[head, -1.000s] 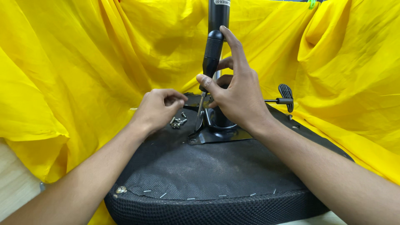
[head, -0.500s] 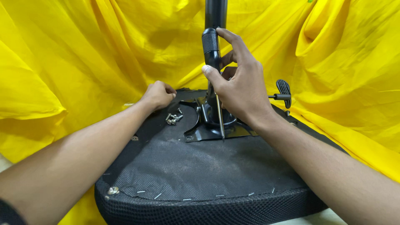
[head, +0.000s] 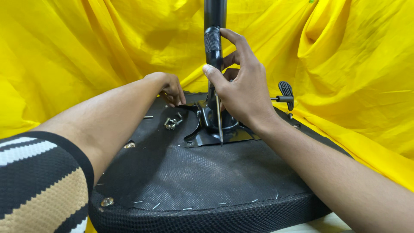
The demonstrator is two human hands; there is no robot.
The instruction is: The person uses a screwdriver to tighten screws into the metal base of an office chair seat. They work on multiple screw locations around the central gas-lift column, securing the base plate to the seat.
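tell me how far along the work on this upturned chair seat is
Done: the black metal mounting plate lies on the upturned black seat underside. In hand: the right hand holds a black-handled screwdriver upright, tip on the plate's front edge; the left hand rests at the plate's far corner. Left: loose silver screws lie beside the plate, not yet driven.

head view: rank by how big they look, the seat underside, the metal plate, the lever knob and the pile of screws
1. seat underside, by far the largest
2. metal plate
3. lever knob and pile of screws look about alike; the knob lies farther back, so no ranking.
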